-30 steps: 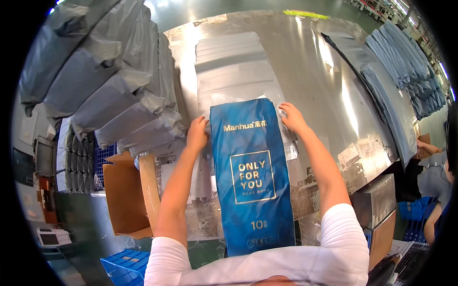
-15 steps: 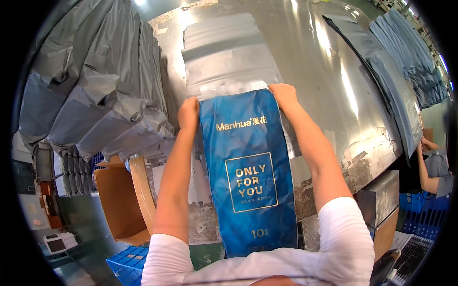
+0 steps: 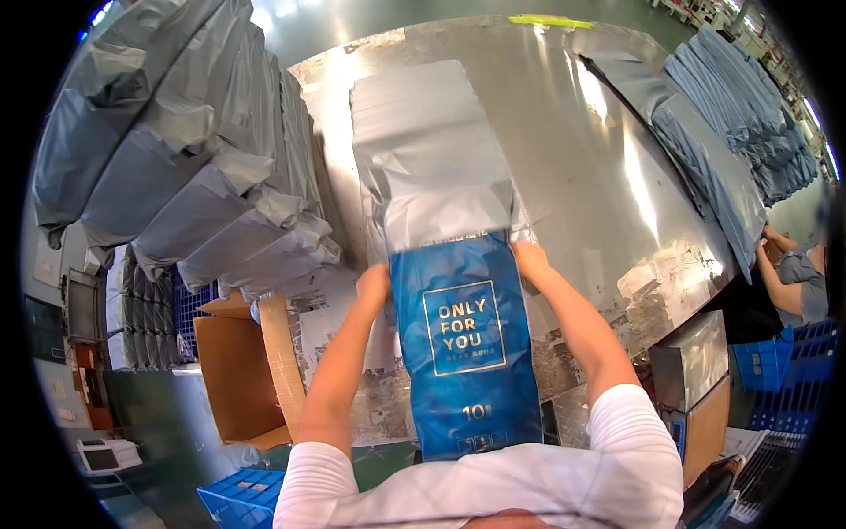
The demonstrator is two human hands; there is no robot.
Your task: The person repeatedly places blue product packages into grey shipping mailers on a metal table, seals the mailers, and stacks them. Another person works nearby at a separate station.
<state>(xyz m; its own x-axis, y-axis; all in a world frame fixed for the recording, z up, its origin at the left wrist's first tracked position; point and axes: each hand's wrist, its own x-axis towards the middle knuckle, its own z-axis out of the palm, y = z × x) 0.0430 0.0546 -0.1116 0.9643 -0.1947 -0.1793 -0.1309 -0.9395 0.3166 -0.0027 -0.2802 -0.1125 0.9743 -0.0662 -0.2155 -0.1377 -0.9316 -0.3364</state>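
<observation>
A blue printed pack (image 3: 467, 397) lies lengthwise in front of me, its near end close to my shirt. Its far part is inside a grey plastic mailing bag (image 3: 432, 167) lying flat on the metal table (image 3: 573, 167). The bag's mouth crosses the pack's upper print. At the left edge of the pack, my left hand (image 3: 374, 286) is closed on the bag's side, slightly blurred. My right hand (image 3: 531, 261) grips the bag's opposite side by the pack's right edge. The fingertips of both hands are partly hidden.
Filled grey bags (image 3: 176, 167) stand in a row on the left, above an open cardboard box (image 3: 238, 379) and a blue crate (image 3: 242, 495). More grey bags (image 3: 740, 106) lie at the far right. Another person's arm (image 3: 780, 282) shows at the right edge.
Both hands have moved toward me along the pack's sides. The grey bag came with them, and its mouth now covers the pack's far end, which was exposed before.
</observation>
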